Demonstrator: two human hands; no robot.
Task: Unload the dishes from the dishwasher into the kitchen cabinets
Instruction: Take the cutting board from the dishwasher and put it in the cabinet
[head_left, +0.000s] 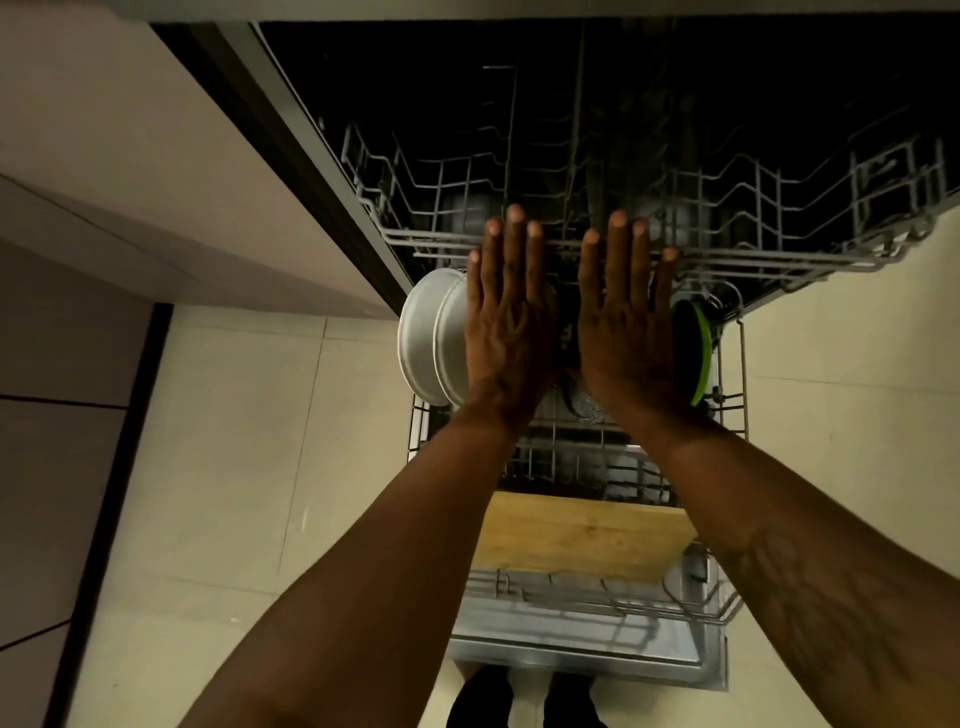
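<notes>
I look straight down at an open dishwasher. My left hand (506, 312) and my right hand (626, 317) are stretched out flat side by side, fingers apart, fingertips at the front rail of the upper wire rack (727, 257). Neither hand holds anything. Below them the lower rack (732, 395) is pulled out. Two white plates (431, 338) stand on edge at its left. A dark plate with a green rim (696, 353) stands at its right. A wooden cutting board (582, 535) stands across the near part. My hands hide the dishes between the plates.
The open dishwasher door (582, 649) lies flat under the lower rack, near my feet (483, 696). A pale cabinet front (156, 182) runs along the left. Tiled floor (234, 467) lies left and right of the door.
</notes>
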